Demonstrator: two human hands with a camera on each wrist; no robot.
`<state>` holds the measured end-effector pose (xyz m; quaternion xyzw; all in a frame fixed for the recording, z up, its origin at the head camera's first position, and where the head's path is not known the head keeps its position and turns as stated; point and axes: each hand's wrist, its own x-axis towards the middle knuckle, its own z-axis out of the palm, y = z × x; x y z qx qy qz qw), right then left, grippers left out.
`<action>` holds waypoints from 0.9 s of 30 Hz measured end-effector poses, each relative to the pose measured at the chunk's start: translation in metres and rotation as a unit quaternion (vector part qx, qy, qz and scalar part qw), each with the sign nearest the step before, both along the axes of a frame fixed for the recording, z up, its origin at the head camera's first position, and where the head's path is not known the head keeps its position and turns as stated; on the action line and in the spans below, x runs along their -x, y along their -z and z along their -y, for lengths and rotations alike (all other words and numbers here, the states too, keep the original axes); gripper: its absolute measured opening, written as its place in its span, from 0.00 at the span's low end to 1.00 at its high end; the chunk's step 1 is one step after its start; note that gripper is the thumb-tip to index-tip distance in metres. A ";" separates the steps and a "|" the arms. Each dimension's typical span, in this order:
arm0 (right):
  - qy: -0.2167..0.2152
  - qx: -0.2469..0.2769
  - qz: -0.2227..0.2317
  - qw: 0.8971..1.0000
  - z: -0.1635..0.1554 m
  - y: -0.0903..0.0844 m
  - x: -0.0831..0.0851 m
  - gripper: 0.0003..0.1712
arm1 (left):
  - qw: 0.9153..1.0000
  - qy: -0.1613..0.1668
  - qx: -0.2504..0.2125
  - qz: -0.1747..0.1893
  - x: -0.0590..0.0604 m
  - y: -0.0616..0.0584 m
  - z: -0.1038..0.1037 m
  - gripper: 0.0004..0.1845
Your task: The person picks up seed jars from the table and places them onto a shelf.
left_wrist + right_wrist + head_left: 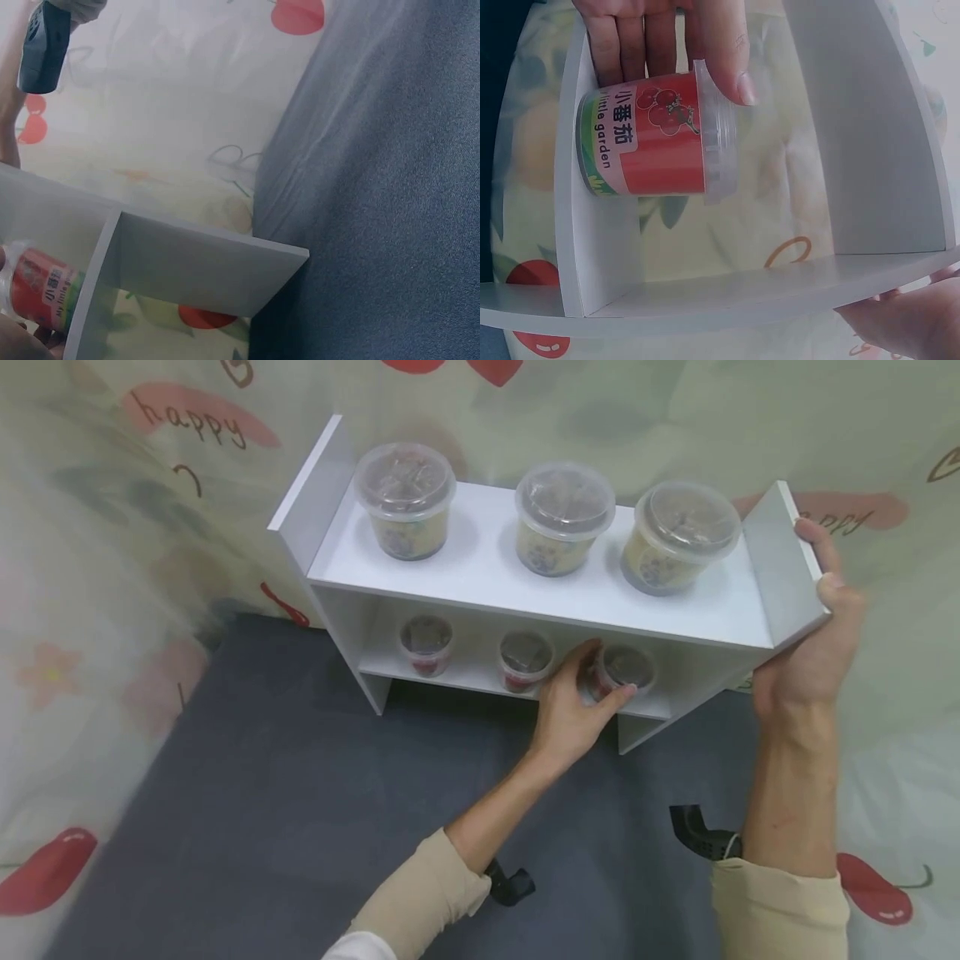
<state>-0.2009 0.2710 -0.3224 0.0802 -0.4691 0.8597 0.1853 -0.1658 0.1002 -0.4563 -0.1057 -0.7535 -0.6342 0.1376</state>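
My left hand [570, 714] reaches into the lower level of a white shelf [465, 578]. Its thumb and fingers hold a small clear-lidded cup [628, 667] at the right end. In the right wrist view that cup [664, 139] has a red, tomato-printed label and stands on the lower board. The left wrist view catches the label [41, 289] at its left edge. My right hand [813, 618] grips the raised right side panel [787, 556] of the shelf. Two similar cups, one in the middle [527, 658] and one at left [426, 643], share the lower level.
Along the top board stand three larger lidded tubs, at left [411, 502], middle [562, 518] and right [678, 537]. Behind hangs a printed cloth [637, 418]. A dark grey surface [300, 818] lies under the shelf. Black wrist devices show below both arms.
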 end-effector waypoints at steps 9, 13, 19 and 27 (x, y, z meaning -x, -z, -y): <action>0.003 0.014 0.002 1.000 0.000 0.000 0.002 0.31 | 1.000 0.017 0.003 -0.003 -0.013 0.003 0.001 0.42; 0.007 0.011 0.006 1.000 -0.003 0.001 0.003 0.31 | 1.000 0.021 0.007 0.020 -0.024 0.003 0.000 0.45; 0.002 0.012 0.004 1.000 -0.002 0.003 0.005 0.31 | 0.998 0.030 -0.003 0.054 -0.037 0.004 0.007 0.45; -0.009 0.020 0.014 1.000 0.001 0.005 0.010 0.30 | 0.999 0.039 0.004 0.020 -0.040 0.009 0.017 0.41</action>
